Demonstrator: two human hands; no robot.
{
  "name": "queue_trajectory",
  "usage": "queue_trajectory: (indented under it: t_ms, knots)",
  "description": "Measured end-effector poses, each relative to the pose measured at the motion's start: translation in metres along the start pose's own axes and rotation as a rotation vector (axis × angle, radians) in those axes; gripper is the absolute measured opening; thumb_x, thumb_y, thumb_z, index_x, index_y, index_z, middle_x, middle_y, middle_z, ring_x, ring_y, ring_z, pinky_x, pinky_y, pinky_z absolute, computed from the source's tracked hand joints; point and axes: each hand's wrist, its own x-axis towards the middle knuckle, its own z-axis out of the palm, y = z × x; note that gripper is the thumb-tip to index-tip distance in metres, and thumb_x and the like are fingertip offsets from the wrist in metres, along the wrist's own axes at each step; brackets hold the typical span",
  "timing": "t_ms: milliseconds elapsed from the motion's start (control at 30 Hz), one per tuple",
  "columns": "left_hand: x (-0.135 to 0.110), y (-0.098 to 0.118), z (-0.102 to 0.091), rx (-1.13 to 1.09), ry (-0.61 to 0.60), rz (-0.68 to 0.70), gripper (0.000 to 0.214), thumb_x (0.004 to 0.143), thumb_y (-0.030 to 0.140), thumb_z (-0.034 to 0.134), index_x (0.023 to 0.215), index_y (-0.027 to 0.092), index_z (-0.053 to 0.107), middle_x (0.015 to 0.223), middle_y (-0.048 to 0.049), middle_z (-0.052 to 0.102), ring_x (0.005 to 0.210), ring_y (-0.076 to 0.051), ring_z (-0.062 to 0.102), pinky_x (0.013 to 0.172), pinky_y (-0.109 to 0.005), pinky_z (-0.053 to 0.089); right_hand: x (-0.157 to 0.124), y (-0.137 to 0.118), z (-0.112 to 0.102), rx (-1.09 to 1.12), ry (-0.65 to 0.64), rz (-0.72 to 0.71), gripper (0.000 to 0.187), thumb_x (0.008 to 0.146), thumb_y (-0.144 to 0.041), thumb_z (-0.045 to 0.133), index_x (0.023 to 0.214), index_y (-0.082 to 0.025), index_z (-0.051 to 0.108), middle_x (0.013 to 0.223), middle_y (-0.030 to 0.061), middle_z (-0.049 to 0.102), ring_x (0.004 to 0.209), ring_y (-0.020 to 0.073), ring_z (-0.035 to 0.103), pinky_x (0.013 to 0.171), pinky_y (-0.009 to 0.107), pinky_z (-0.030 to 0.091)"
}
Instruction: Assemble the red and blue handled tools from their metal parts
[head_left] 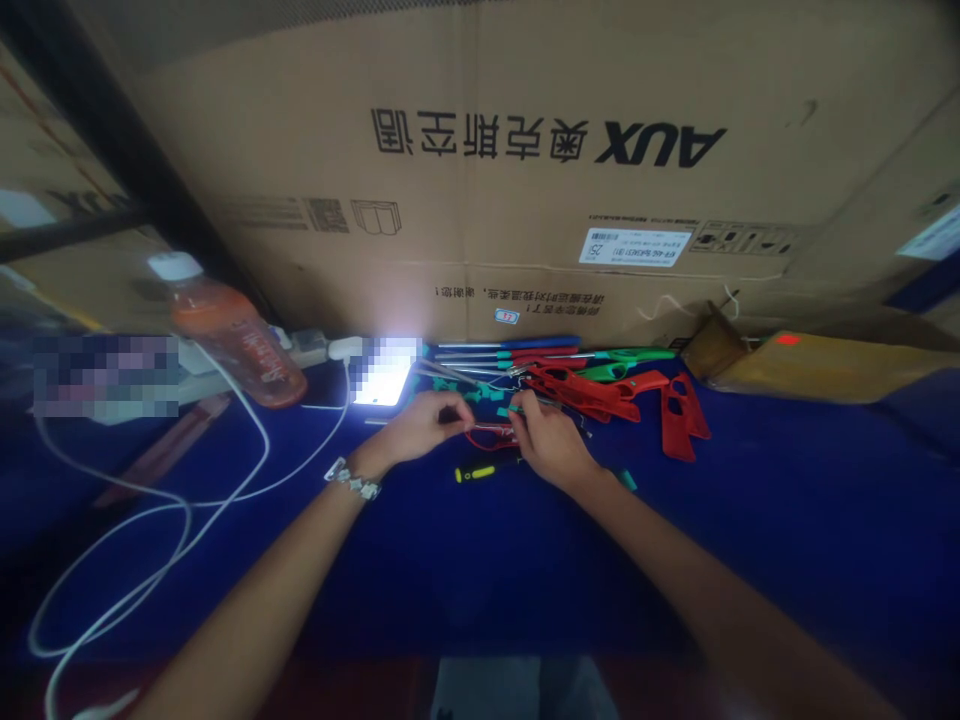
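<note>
My left hand (427, 425), a bracelet on its wrist, pinches the end of a thin metal rod with a red wire (480, 445) looping just below it. My right hand (551, 440) has its thumb and fingers closed at the rod's other end, by a small green piece (513, 409); its exact grip is partly hidden. Beneath the hands lies a black and yellow screwdriver handle (477, 474). Red plastic handle shells (592, 392) are heaped just beyond my right hand. Small teal plastic pieces (480, 392) lie scattered between and behind the hands.
Long rods with coloured handles (517, 355) lie along the cardboard wall (480, 200). A lit phone (386, 375) is behind my left hand. At left stand a drink bottle (236, 335) and a looped white cable (180, 540). A yellow packet (832, 368) lies at right.
</note>
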Motion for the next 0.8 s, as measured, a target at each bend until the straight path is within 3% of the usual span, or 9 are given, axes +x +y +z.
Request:
queue_trajectory:
  t_ms: [233,400,500,800]
  knots:
    - [0.001,0.005,0.002,0.007,0.014,-0.014,0.010,0.088,0.025,0.065,0.083,0.016,0.067,0.079,-0.0030,0.072,0.072,-0.015,0.067,0.069,-0.027,0.052,0.000,-0.001,-0.003,0.018,-0.043,0.033,0.010,0.102,-0.024,0.040,0.107,-0.019,0.047,0.089,0.0081,0.071,0.078,0.0225,0.069,0.068,0.029,0.045]
    - [-0.003,0.012,0.004,0.160,0.099,0.177,0.011,0.090,0.019,0.061,0.097,0.018,0.070,0.093,-0.0049,0.072,0.082,-0.016,0.068,0.075,-0.030,0.055,0.000,-0.001,-0.002,0.018,-0.028,0.027,0.010,0.102,-0.024,0.039,0.107,-0.019,0.047,0.092,0.0091,0.071,0.079,0.0227,0.069,0.068,0.029,0.045]
    - [-0.001,0.015,0.008,0.258,0.132,0.273,0.015,0.091,0.024,0.064,0.104,0.019,0.072,0.101,-0.0066,0.072,0.091,-0.018,0.068,0.081,-0.032,0.055,0.000,0.000,-0.001,0.017,-0.021,0.020,0.011,0.103,-0.024,0.039,0.108,-0.019,0.047,0.091,0.0082,0.071,0.079,0.0218,0.069,0.068,0.028,0.045]
    - [0.005,0.015,0.014,0.294,0.001,0.311,0.018,0.098,0.027,0.059,0.098,0.020,0.076,0.092,-0.0052,0.073,0.084,-0.015,0.068,0.078,-0.028,0.053,0.000,0.000,-0.001,0.027,-0.025,0.015,0.011,0.102,-0.023,0.039,0.108,-0.019,0.048,0.090,0.0081,0.072,0.079,0.0217,0.069,0.069,0.029,0.045]
